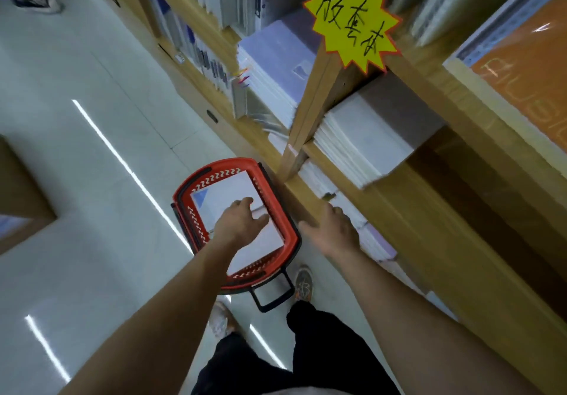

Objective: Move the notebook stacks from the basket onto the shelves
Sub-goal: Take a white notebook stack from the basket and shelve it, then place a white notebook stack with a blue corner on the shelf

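Left grip (242,221) wide, over notebook stack (224,203) | right grip (336,233) wide, empty, 3 o'clock of basket (214,165) | tip: both under stack edges, lift level

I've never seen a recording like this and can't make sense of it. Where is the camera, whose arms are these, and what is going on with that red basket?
There is no machine here: these are a person's two bare arms, filmed by a wide-angle camera worn on the head and looking down, which is why the shelves seem to lean. The red basket stands on the floor beside the wooden shelves and holds white notebooks. The left hand reaches into it, fingers on the top notebook, with no firm grip visible. The right hand is open beside the basket, holding nothing. More notebook stacks lie on the shelves, near a yellow star-shaped sign.
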Demonstrator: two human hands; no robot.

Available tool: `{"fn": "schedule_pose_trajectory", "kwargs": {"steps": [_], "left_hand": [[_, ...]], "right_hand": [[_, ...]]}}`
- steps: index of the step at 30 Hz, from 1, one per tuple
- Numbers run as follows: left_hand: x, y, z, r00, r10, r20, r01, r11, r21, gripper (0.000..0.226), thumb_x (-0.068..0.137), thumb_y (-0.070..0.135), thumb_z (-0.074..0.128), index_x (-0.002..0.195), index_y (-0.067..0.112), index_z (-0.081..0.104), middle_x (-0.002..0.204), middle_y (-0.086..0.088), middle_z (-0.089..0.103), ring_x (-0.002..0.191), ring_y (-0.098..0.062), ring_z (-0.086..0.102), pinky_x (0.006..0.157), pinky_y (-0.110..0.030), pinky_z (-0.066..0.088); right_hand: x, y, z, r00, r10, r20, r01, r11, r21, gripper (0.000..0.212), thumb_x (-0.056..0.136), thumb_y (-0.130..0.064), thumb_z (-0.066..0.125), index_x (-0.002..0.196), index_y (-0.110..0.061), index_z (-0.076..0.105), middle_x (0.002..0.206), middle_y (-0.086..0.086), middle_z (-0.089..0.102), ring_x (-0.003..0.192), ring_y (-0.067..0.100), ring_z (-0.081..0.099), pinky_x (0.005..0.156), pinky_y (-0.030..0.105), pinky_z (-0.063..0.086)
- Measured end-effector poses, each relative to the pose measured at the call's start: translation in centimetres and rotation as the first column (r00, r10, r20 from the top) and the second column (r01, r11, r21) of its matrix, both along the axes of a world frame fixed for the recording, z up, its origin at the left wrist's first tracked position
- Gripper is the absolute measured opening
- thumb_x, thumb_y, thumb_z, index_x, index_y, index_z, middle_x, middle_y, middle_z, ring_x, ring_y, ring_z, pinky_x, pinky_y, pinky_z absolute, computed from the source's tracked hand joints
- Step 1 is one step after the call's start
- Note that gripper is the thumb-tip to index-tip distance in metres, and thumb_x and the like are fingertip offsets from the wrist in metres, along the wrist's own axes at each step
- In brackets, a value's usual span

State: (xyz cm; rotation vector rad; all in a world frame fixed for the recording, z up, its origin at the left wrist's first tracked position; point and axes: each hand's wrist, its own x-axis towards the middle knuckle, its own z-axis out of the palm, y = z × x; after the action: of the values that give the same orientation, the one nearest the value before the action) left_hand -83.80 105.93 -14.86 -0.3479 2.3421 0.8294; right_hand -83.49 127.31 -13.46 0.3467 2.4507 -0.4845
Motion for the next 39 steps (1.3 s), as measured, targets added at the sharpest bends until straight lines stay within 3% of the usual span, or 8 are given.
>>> {"fn": "schedule_pose_trajectory", "kwargs": {"steps": [5,8,17,22,26,31,36,39], "left_hand": [[3.8,-7.2,-6.6,0.987,0.131,0.088,-0.121,0.987,-0.107,0.072,0.089,0.057,0.059,0.148,0.019,0.043,0.147,-0.01,0.051,0.127,-0.032,0.055,0.102,-0.049,0.05],[5.5,-10.2,-11.3,0.974,0.188,0.129,-0.169,0.975,-0.141,0.064,0.085,0.061,0.06,0.136,0.023,0.049,0.135,-0.007,0.06,0.115,-0.029,0.06,0.095,-0.048,0.054],[3.1,-13.0,-26.7,0.963,0.242,0.115,-0.219,0.958,-0.183,0.065,0.088,0.057,0.062,0.14,0.022,0.045,0.136,-0.007,0.058,0.116,-0.029,0.06,0.094,-0.05,0.055],[-1.4,-12.9,-34.3,0.989,0.147,0.019,-0.138,0.96,-0.245,0.076,0.093,0.052,0.062,0.153,0.016,0.034,0.155,-0.009,0.043,0.137,-0.032,0.045,0.108,-0.05,0.045],[-4.5,-13.4,-39.0,0.999,0.05,-0.02,-0.053,0.954,-0.295,0.077,0.094,0.05,0.061,0.155,0.015,0.031,0.157,-0.009,0.039,0.142,-0.031,0.038,0.112,-0.049,0.038],[-9.5,-14.2,-43.8,0.988,-0.107,-0.109,0.053,0.91,-0.412,0.087,0.091,0.053,0.065,0.157,0.015,0.024,0.163,-0.009,0.029,0.149,-0.031,0.026,0.117,-0.051,0.031],[-13.7,-13.8,-47.2,0.978,-0.156,-0.141,0.076,0.888,-0.454,0.095,0.082,0.067,0.066,0.154,0.018,0.027,0.159,-0.008,0.038,0.143,-0.033,0.038,0.115,-0.052,0.034],[-15.5,-14.0,-48.9,0.976,-0.198,-0.088,0.136,0.876,-0.462,0.114,0.073,0.08,0.064,0.157,0.023,0.013,0.159,-0.008,0.037,0.139,-0.037,0.044,0.11,-0.052,0.039]], "right_hand": [[-1.1,-5.8,-5.8,0.977,0.209,0.047,-0.206,0.977,-0.056,0.065,0.088,-0.058,0.059,0.139,-0.018,0.05,0.139,0.008,0.051,0.124,0.03,0.052,0.098,0.045,0.049],[-2.4,-8.5,-10.7,0.95,0.306,0.071,-0.303,0.952,-0.049,0.067,0.089,-0.057,0.058,0.141,-0.018,0.049,0.139,0.009,0.051,0.127,0.032,0.049,0.1,0.045,0.047],[-7.4,-11.4,-29.0,0.839,0.539,0.073,-0.542,0.84,0.027,0.075,0.092,-0.055,0.058,0.152,-0.015,0.038,0.15,0.011,0.043,0.137,0.034,0.04,0.11,0.042,0.037],[-9.3,-11.8,-39.0,0.846,0.532,0.045,-0.533,0.846,0.026,0.076,0.092,-0.053,0.06,0.153,-0.014,0.036,0.152,0.013,0.039,0.138,0.035,0.036,0.112,0.043,0.035],[-10.0,-12.6,-45.3,0.867,0.497,-0.025,-0.497,0.868,0.023,0.08,0.091,-0.055,0.061,0.155,-0.015,0.032,0.16,0.009,0.026,0.142,0.033,0.027,0.112,0.042,0.031],[-9.0,-12.8,-51.4,0.883,0.41,-0.229,-0.414,0.91,0.033,0.085,0.092,-0.061,0.053,0.16,-0.019,0.025,0.167,0.008,0.014,0.15,0.034,0.016,0.12,0.047,0.022],[-7.2,-13.1,-54.4,0.846,0.377,-0.377,-0.353,0.926,0.135,0.077,0.092,-0.064,0.035,0.16,-0.028,0.026,0.169,0.005,0.016,0.153,0.029,0.015,0.119,0.052,0.024],[-7.0,-13.1,-55.0,0.839,0.349,-0.418,-0.325,0.937,0.13,0.076,0.091,-0.063,0.036,0.159,-0.031,0.03,0.168,0.005,0.018,0.153,0.028,0.017,0.118,0.052,0.027]]}}
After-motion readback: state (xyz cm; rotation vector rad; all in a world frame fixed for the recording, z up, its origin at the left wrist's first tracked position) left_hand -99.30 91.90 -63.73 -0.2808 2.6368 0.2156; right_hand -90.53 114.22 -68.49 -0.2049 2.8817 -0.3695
